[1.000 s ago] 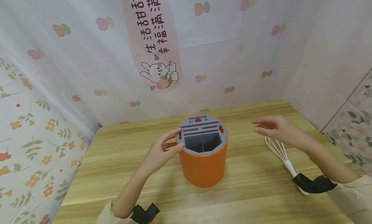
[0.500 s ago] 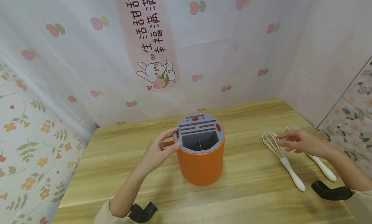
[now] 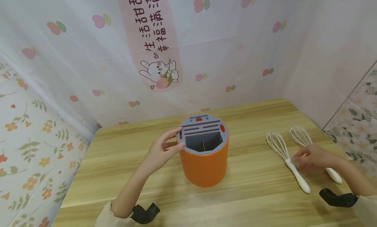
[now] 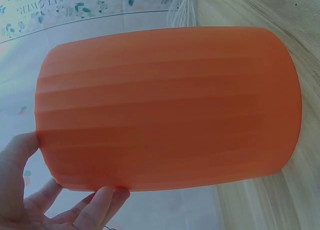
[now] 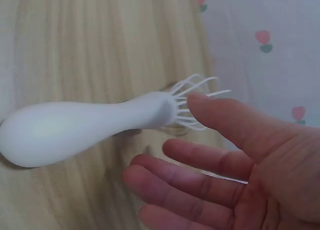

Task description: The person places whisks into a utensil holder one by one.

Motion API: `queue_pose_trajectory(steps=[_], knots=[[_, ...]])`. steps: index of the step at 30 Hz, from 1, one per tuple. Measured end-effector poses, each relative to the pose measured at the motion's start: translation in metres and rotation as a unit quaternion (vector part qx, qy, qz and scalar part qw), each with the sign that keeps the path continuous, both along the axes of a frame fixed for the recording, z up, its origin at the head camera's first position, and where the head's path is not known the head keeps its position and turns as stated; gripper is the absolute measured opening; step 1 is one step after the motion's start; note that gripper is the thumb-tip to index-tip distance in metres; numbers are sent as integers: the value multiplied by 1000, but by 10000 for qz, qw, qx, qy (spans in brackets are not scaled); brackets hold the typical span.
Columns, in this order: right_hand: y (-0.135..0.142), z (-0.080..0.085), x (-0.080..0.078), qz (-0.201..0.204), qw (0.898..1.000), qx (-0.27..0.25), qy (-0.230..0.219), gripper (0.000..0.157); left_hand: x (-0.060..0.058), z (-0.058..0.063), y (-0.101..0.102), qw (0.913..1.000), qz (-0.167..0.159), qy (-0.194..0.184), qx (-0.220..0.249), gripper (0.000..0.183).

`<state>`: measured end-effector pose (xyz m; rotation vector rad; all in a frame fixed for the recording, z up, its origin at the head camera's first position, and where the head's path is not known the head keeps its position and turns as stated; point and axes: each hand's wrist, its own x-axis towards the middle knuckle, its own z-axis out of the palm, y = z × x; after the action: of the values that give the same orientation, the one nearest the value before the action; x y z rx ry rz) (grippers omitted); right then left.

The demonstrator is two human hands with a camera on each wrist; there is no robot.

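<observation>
An orange utensil holder (image 3: 204, 168) with a grey slotted top stands upright on the wooden table. My left hand (image 3: 163, 151) holds its left rim, the thumb at the front and the fingers along the side. In the left wrist view the holder's ribbed wall (image 4: 170, 110) fills the middle, and the fingertips touch its edge. To the right lie two white whisks, a nearer one (image 3: 297, 178) and a farther one (image 3: 301, 135). My right hand (image 3: 313, 158) hovers between them, fingers loosely bent and apart. In the right wrist view its thumb overlaps the wires of a whisk (image 5: 75, 130); contact cannot be told.
The wooden table (image 3: 126, 174) ends at a patterned curtain (image 3: 221, 56) behind. More floral cloth (image 3: 29, 155) hangs at the left and right sides. The holder's top has two large compartments and several narrow slots.
My right hand has moved right and lower, from beyond the nearer whisk to between both whisks; the farther whisk has come into sight. My left hand stays at the holder's rim.
</observation>
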<state>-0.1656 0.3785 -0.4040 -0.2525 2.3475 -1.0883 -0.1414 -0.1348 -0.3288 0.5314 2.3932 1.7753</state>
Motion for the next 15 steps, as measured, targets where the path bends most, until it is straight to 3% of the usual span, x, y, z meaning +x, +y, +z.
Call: queue_pose_trajectory(steps=[10,15], knots=[[-2,-8,0,-62,9981,-213,-573,28,0,2,0,10000,4,-1,-9,50],[-1,-10,0,50,9983,-92,-572,26,0,2,0,10000,3,-54,29,50]])
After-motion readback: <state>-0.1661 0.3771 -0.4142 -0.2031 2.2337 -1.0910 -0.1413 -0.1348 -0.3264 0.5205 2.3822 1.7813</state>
